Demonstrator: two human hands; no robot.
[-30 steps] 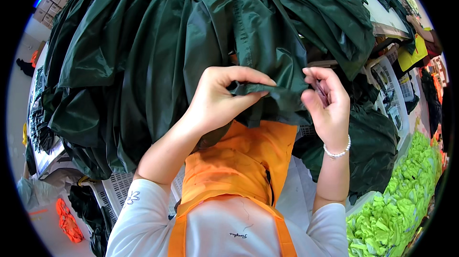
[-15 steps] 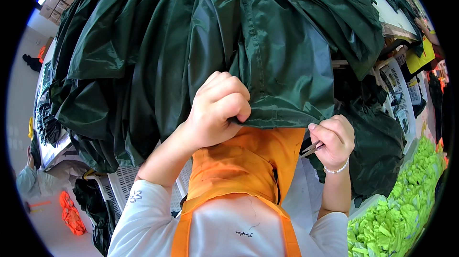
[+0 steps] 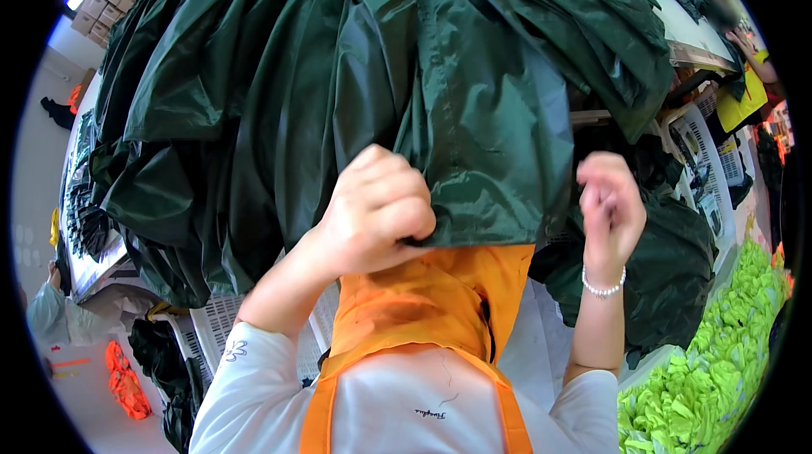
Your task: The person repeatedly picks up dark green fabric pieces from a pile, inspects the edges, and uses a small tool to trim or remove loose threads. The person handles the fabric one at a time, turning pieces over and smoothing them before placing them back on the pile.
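A dark green, shiny fabric piece [image 3: 482, 150] hangs down in front of me, with a stitched seam down its middle. At the left end of its bottom hem, my left hand [image 3: 376, 210] is closed on the cloth, thumb and fingers pressed together. My right hand [image 3: 611, 200], a beaded bracelet on its wrist, is raised just off the piece's right edge, apart from the cloth. Its fingers are curled and partly smeared by motion; what they hold, if anything, is hidden.
More dark green pieces [image 3: 237, 133] drape over the table edge ahead. A dark green heap [image 3: 651, 268] lies to the right, near a white plastic crate [image 3: 702, 154] and a lime-green pile [image 3: 719, 352]. Orange cloth [image 3: 127, 378] lies on the floor at left. Another person's arm [image 3: 757, 61] shows at far right.
My right hand has let go of the hem's right corner and moved up and right; the metal snips seen in it no longer show. My left hand has lowered slightly with the hem.
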